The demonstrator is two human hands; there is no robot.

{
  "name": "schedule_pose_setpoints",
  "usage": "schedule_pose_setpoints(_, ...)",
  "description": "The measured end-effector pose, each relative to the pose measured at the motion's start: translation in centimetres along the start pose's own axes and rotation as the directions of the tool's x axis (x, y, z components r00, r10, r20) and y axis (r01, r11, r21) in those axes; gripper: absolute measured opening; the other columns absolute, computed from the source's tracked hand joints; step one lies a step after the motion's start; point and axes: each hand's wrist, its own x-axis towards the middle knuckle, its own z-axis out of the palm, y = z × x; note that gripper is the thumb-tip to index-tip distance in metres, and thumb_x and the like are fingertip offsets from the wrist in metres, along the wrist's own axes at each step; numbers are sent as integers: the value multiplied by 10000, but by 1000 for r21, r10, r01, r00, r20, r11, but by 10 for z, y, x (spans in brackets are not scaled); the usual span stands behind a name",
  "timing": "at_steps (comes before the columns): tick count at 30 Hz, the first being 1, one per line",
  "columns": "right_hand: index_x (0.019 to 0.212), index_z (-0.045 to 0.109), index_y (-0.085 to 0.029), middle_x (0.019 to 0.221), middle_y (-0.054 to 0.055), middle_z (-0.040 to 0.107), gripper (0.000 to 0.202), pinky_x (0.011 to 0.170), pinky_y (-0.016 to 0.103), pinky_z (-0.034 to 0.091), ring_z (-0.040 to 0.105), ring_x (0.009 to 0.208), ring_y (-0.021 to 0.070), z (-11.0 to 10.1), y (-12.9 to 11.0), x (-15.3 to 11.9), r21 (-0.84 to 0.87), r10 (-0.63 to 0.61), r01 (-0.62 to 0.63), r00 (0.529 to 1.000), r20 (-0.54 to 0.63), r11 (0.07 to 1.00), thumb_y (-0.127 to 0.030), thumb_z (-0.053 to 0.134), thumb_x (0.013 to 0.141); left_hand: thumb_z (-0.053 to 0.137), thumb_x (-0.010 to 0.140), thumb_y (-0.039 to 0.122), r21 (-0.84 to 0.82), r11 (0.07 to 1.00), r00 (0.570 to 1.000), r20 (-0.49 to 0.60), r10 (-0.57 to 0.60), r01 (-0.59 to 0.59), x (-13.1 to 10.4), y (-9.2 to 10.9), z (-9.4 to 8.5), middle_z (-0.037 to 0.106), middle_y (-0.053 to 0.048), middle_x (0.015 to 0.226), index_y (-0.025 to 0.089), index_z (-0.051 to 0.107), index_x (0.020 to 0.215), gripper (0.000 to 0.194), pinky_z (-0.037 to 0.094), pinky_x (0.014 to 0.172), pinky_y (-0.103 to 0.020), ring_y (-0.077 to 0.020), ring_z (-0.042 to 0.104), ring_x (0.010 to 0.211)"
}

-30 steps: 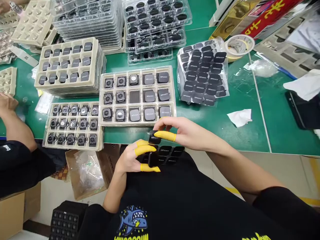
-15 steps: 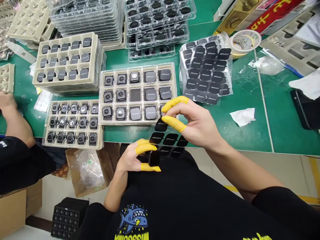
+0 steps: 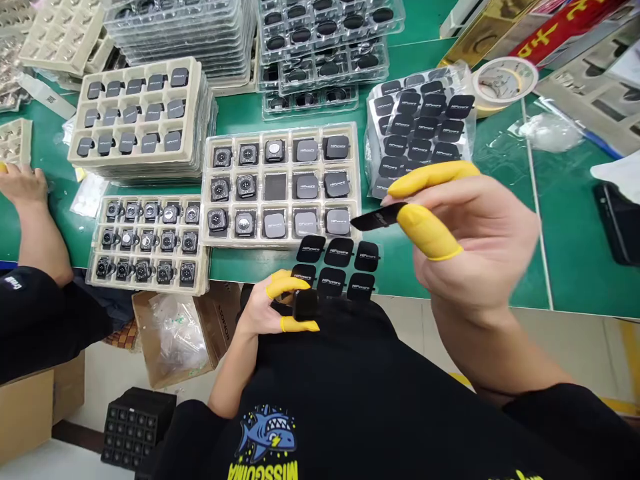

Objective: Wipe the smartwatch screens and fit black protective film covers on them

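My left hand (image 3: 273,303), with yellow finger cots, pinches a dark smartwatch body (image 3: 305,305) between thumb and finger, above the black shirt. Just beyond it is a clear sheet of black HiFuture stickers (image 3: 331,282); whether the left hand also supports this sheet I cannot tell. My right hand (image 3: 467,233) is raised closer to the camera, thumb and forefinger in yellow cots closed on a single black sticker (image 3: 376,218), which is tilted nearly edge-on. Behind the hands lies a beige tray (image 3: 206,200) of watches, some covered by HiFuture stickers; one middle cell shows only its dark bottom.
Another watch tray (image 3: 150,291) and a tray stack (image 3: 135,160) stand left. More sticker sheets (image 3: 420,127), a tape roll (image 3: 505,83) and a phone (image 3: 617,223) lie right. Clear lens trays (image 3: 325,50) rise behind. A co-worker's hand (image 3: 23,190) rests at far left.
My right hand has lifted away from the sticker sheet, up and to the right, with one black sticker peeled off. My left hand still holds the watch, almost unmoved.
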Motion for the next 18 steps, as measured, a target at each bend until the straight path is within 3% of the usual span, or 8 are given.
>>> schedule_pose_setpoints(3, 983, 829, -329, 1061, 56, 779, 51, 914, 483, 609, 726, 1021, 277, -4, -21, -4, 70, 90, -104, 980, 176, 992, -358, 856, 1016, 1037, 712, 629, -15, 1000, 995, -100, -22, 20, -2, -7, 1, 829, -78, 1011, 220, 825, 1253, 710, 656, 720, -301, -201, 780, 844)
schedule_pose_setpoints(6, 967, 812, -302, 1042, 65, 770, 73, 824, 428, 612, 724, 1016, 271, -2, -35, -10, 29, 205, -241, 878, 432, 970, -329, 830, 1032, 1090, 646, 576, -39, 999, 987, -158, 7, -13, -2, -15, 2, 843, -81, 1089, 244, 825, 1293, 774, 680, 850, -330, -232, 817, 960)
schedule_pose_setpoints(8, 954, 788, -283, 1064, 65, 775, 88, 774, 392, 592, 711, 971, 245, 2, -37, -14, -13, 241, -278, 806, 540, 960, -297, 816, 1036, 1103, 629, 558, -55, 998, 984, -175, 19, -29, -2, -19, 3, 845, -71, 1124, 265, 823, 1317, 799, 682, 889, -336, -232, 823, 988)
schedule_pose_setpoints(11, 947, 754, -271, 1058, 55, 778, 105, 751, 356, 568, 687, 941, 217, 9, -35, -20, -41, 250, -283, 760, 599, 958, -277, 793, 1045, 1086, 654, 574, -87, 996, 980, -199, -13, -5, -1, -22, 5, 842, -58, 1132, 290, 819, 1340, 789, 679, 888, -333, -225, 824, 988)
schedule_pose_setpoints(18, 914, 717, -261, 1044, 61, 770, 143, 720, 344, 544, 657, 891, 209, 20, -25, -23, -92, 261, -266, 721, 642, 960, -258, 740, 1055, 981, 751, 698, -107, 994, 976, -212, -41, 19, -4, -23, 5, 826, -46, 1060, 299, 822, 1350, 737, 664, 833, -336, -217, 808, 929)
